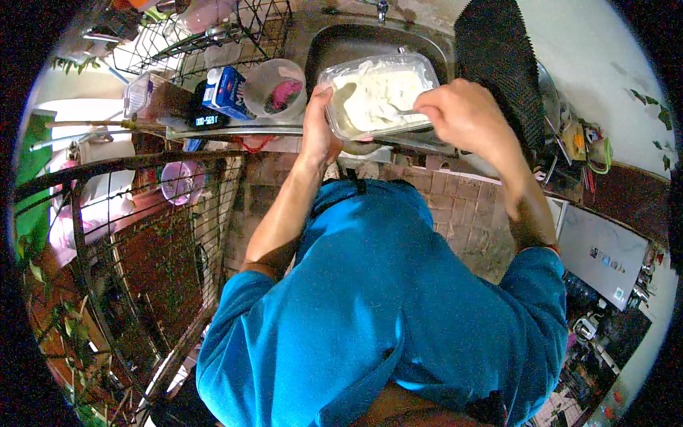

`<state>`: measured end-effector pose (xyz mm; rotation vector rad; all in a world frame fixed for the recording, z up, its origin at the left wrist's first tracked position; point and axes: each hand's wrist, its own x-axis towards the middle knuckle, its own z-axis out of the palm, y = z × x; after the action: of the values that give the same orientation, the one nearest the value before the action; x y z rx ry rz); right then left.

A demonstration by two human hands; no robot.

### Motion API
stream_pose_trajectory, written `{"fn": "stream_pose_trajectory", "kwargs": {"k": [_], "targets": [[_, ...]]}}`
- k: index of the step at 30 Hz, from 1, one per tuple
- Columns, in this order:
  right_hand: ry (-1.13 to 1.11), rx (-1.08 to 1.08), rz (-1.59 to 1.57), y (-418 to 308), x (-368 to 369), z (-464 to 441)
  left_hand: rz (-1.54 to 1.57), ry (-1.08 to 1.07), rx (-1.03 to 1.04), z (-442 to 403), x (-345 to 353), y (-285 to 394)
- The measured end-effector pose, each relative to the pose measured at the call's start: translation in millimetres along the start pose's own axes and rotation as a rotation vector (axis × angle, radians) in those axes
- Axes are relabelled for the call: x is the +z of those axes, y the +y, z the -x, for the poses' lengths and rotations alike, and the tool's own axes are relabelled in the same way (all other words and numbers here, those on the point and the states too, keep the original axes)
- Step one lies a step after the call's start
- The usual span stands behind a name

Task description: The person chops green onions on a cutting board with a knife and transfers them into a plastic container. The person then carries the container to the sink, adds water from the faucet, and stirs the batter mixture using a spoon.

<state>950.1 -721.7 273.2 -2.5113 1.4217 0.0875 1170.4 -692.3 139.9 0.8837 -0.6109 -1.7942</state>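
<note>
A clear rectangular container point(340, 122) holding a thick, creamy white substance point(384, 92) is held over the front of the metal sink. My left hand point(320, 127) grips its left side, fingers wrapped underneath. At the right edge of the container my right hand point(459, 114) is closed around a thin utensil, whose end reaches into the white substance. Most of the utensil is hidden by my fingers and the creamy mass.
Left of the sink point(327, 44) stand a translucent tub point(256, 80) with something pink inside, a blue and white carton point(229, 94) and a black wire rack point(242, 44). A black spiky mat point(494, 64) lies at its right. Metal railing point(78, 228) stands at left.
</note>
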Motion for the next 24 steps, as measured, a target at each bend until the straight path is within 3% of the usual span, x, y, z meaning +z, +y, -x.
{"fn": "stream_pose_trajectory", "kwargs": {"k": [3,5,11,15,17,20,24], "targets": [[0.001,0.073,-0.034,11.9,0.7,-0.1,0.007,0.002,0.010,2.0,-0.2,-1.9],[0.120,0.074,0.056,5.2,6.8,-6.8,0.014,0.042,-0.021,2.6,2.8,0.6],[-0.031,0.027,0.050,2.9,-0.4,3.9,0.131,-0.001,-0.013,-1.1,-7.3,-1.8],[0.090,0.103,0.065,-3.1,7.0,-8.0,0.141,-0.012,-0.030,0.2,-6.3,-2.4],[0.059,-0.022,0.004,-8.2,14.8,-5.5,0.124,-0.023,-0.007,-1.4,-5.6,-2.4],[-0.004,-0.021,0.039,-3.2,1.5,5.3,0.154,-0.023,-0.035,-2.2,-9.2,-3.2],[0.082,-0.002,-0.082,10.6,-2.7,4.2,0.128,0.012,-0.007,4.2,-2.8,2.5]]}}
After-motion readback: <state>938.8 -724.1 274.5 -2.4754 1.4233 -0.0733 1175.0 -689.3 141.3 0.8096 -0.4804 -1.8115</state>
